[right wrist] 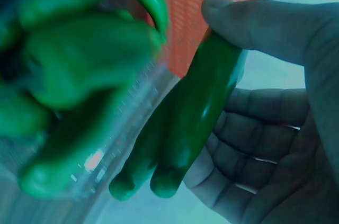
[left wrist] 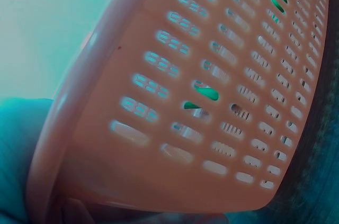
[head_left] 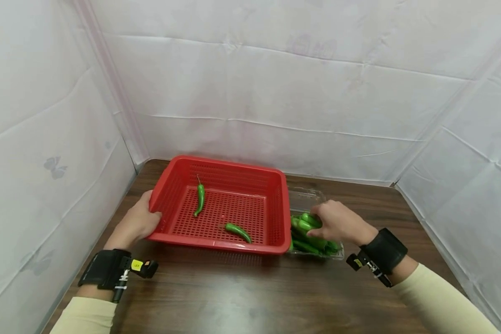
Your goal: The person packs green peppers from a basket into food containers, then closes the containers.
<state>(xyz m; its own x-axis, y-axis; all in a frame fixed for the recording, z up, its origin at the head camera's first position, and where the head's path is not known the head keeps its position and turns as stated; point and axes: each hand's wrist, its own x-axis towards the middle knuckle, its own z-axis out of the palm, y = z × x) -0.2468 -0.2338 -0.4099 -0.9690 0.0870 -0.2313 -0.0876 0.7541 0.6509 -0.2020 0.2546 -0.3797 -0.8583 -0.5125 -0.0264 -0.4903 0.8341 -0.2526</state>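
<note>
My left hand (head_left: 138, 221) grips the left rim of a red perforated plastic basket (head_left: 286, 204), thumb on the inner side. Two green chili peppers lie apart inside: one chili (head_left: 201, 199) at the back left, another chili (head_left: 237, 230) near the front. To the basket's right, my right hand (head_left: 338, 221) is over a clear plastic container (head_left: 339, 254) heaped with green chilies (head_left: 305, 246). In the right wrist view, thumb and fingers pinch two green chilies (right wrist: 201, 107) side by side, close to the heap (right wrist: 79, 60). The left wrist view shows the basket's slotted side wall (left wrist: 132, 166).
The dark wooden table (head_left: 234, 297) runs up to white fabric walls (head_left: 250, 93) at the back and both sides. The container's clear lid (head_left: 302, 197) lies behind its heap, beside the basket's right wall.
</note>
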